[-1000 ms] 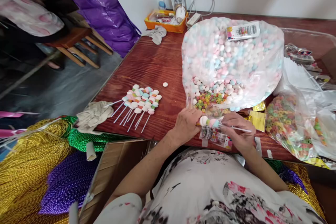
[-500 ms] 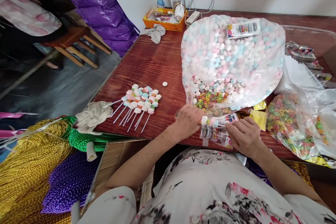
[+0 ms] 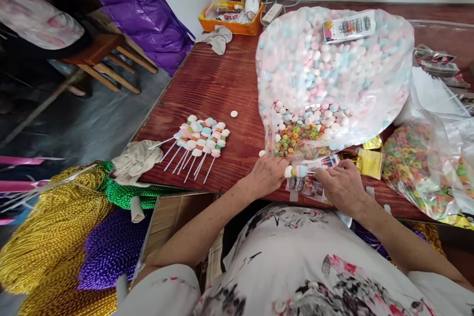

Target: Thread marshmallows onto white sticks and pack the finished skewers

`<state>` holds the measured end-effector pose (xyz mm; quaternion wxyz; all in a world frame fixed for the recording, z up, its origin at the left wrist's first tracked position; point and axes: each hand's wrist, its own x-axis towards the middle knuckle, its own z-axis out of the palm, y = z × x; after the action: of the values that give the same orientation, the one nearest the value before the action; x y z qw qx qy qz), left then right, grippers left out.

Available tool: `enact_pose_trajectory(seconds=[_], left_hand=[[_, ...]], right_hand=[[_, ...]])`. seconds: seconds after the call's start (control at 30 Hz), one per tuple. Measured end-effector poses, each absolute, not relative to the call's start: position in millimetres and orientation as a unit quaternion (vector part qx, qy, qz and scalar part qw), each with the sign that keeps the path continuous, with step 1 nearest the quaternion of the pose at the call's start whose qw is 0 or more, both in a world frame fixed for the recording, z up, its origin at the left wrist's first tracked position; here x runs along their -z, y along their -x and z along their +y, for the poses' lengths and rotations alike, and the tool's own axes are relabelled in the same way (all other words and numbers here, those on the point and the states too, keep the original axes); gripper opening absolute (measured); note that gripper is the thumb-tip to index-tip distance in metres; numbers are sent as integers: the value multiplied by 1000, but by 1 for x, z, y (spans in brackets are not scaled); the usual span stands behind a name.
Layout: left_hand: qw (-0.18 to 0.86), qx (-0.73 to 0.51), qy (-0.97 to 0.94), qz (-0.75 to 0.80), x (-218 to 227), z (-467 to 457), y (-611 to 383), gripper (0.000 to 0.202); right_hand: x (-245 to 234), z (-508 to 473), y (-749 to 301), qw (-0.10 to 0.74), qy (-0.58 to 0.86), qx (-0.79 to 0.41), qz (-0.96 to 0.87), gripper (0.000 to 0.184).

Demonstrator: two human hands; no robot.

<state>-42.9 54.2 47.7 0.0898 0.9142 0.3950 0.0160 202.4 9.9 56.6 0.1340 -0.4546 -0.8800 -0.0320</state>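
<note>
Across the reddish-brown wooden table (image 3: pixel 207 79), a large clear plastic bag (image 3: pixel 344 71) stuffed with pastel marshmallow-like sweets takes up the most room, with small ring-shaped sweets (image 3: pixel 296 139) spilled along its near edge; to its right a smaller clear bag of ring sweets (image 3: pixel 411 168) lies by the table's front edge, while at the far left corner stands an orange tray (image 3: pixel 229 27), cluttered inside, and on the left a tight cluster of loaded candy sticks (image 3: pixel 203 137) lies with white stems pointing toward the near side; at the front edge the left hand (image 3: pixel 267 176) is curled at the left end of a candy skewer (image 3: pixel 296 171), fingers bunched together, though with their tips hidden I cannot tell what they pinch, and the right hand (image 3: pixel 340 183) has thumb and fingers pressed together on its right end, so the skewer sits between the two, just above some printed packets (image 3: pixel 307 186); smallest of all, one white sweet (image 3: pixel 234 114) lies alone beyond the cluster
</note>
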Motion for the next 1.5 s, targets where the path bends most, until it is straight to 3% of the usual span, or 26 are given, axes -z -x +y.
enact_pose_trajectory(seconds=[0.13, 0.23, 0.37, 0.5, 0.57, 0.67, 0.73, 0.8, 1.03, 1.2, 1.37, 1.5], left_hand=[[233, -47, -893, 382, -52, 57, 49, 16], [371, -70, -864, 333, -63, 59, 50, 23], [440, -69, -846, 292, -75, 60, 42, 47], [341, -43, -873, 345, -80, 60, 42, 75], [251, -24, -883, 397, -81, 62, 47, 66], [150, 4, -884, 443, -80, 65, 56, 25], [125, 26, -887, 444, -76, 66, 58, 9], [114, 36, -890, 439, -71, 67, 59, 6], [116, 22, -907, 404, -59, 66, 61, 22], [261, -51, -861, 433, -60, 63, 56, 2], [506, -83, -746, 425, -64, 63, 55, 24], [640, -80, -636, 424, -62, 62, 58, 35]], right_hand=[[-51, 8, -205, 162, 450, -49, -877, 20], [-50, 9, -204, 129, 403, -103, -900, 24], [-51, 13, -201, 81, 382, -55, -919, 20], [-49, 15, -209, 134, 396, 15, -908, 29], [-48, 16, -215, 158, 406, 21, -900, 32], [-47, 15, -220, 165, 432, 18, -886, 36], [-46, 14, -220, 165, 435, -8, -885, 38], [-46, 14, -218, 170, 429, -61, -885, 37], [-51, 18, -219, 236, 416, -239, -845, 26], [-49, 12, -210, 194, 427, -184, -864, 24], [-53, 12, -211, 186, 366, -7, -912, 29], [-58, 19, -225, 201, 328, 48, -922, 33]])
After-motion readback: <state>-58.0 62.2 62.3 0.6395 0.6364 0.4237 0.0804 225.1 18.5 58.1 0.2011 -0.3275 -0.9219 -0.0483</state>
